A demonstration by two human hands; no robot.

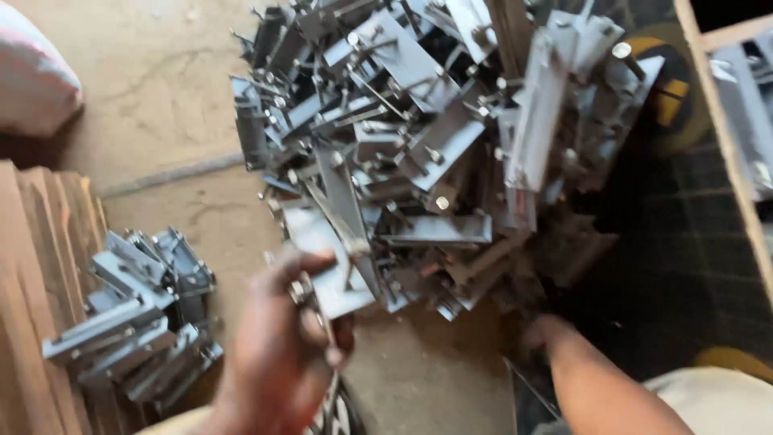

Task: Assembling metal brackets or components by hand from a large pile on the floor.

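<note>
Picking from the big heap of grey bolted steel brackets [419, 145]: left hand [282, 346] pinches a small bolt-like piece [302, 288], right hand [541, 332] reaches in, grip seemingly hidden; next calls for pulling one bracket free

- The bare, cracked, tan concrete floor [161, 89] carries everything in view.
- A large heap of grey metal brackets with bolts [419, 137] lies on it, top centre.
- A smaller pile of the same grey bolted brackets [133, 318] lies lower left, well apart from the heap.
- A stack of brown wooden boards [40, 282] sits just beside the smaller pile.
- A pale sack [32, 76] rests top left.
</note>
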